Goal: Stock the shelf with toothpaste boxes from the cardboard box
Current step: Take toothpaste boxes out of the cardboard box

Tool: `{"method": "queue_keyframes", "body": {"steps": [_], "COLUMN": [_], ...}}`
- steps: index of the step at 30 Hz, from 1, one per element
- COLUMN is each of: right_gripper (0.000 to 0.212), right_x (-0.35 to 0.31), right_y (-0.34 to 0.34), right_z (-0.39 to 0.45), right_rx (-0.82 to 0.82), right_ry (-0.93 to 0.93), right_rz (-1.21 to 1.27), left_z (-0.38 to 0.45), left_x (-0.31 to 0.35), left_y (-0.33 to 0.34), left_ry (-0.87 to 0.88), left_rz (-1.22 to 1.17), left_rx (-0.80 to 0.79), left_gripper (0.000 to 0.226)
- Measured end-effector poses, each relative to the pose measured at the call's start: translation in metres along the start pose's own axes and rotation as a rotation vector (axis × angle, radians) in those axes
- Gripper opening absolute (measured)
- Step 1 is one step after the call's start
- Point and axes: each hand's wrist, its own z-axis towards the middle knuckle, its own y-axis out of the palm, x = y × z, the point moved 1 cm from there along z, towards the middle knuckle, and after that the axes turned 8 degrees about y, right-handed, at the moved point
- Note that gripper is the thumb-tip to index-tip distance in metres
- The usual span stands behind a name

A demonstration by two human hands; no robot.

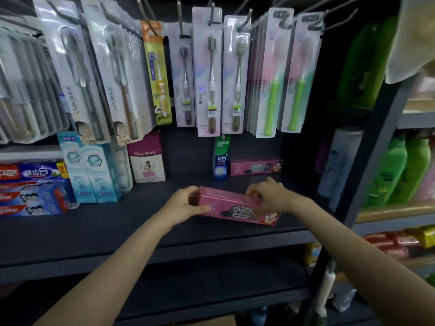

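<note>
Bare forearms, no sleeves

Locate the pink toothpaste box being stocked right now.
Head view, centre: the pink toothpaste box is over the dark shelf, gripped by the left hand and right hand, in front of a matching pink box.

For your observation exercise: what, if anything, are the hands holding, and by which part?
Both hold one pink toothpaste box: the left hand grips its left end, the right hand its top right edge.

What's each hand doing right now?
Left hand: grips the left end of the pink toothpaste box.
Right hand: grips its right top edge.
</note>
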Motion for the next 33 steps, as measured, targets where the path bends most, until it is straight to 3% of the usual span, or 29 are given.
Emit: {"method": "queue_keyframes", "body": {"steps": [6, 10, 15, 22, 29, 33], "right_gripper": [0.049, 0.041, 0.047, 0.052, 0.087, 0.09], "right_x": [0.005, 0.034, 0.056, 0.056, 0.041, 0.044], "right_y": [0.003, -0.006, -0.02, -0.013, 0.04, 0.065], "right_z": [0.04, 0.072, 0.113, 0.171, 0.172, 0.172], "right_rx": [0.088, 0.22, 0.439, 0.391, 0.513, 0.384], "right_ry": [0.027, 0.263, 0.391, 0.325, 0.329, 0.337], "right_rz": [-0.136, -0.12, -0.149, -0.047, 0.055, 0.191], "left_z": [0.049, 0.068, 0.077, 0.077, 0.069, 0.065], "left_x": [-0.011, -0.02, -0.036, -0.053, -0.052, -0.051], "left_y": [0.034, 0.046, 0.05, 0.052, 0.054, 0.054], "left_ry": [-0.04, -0.123, -0.101, -0.063, -0.008, 0.03], "left_rz": [0.118, 0.218, 0.159, 0.126, 0.131, 0.152], "left_rx": [0.035, 0.054, 0.076, 0.074, 0.151, 0.18], "left_gripper": [0.044, 0.062, 0.053, 0.051, 0.046, 0.043]}}
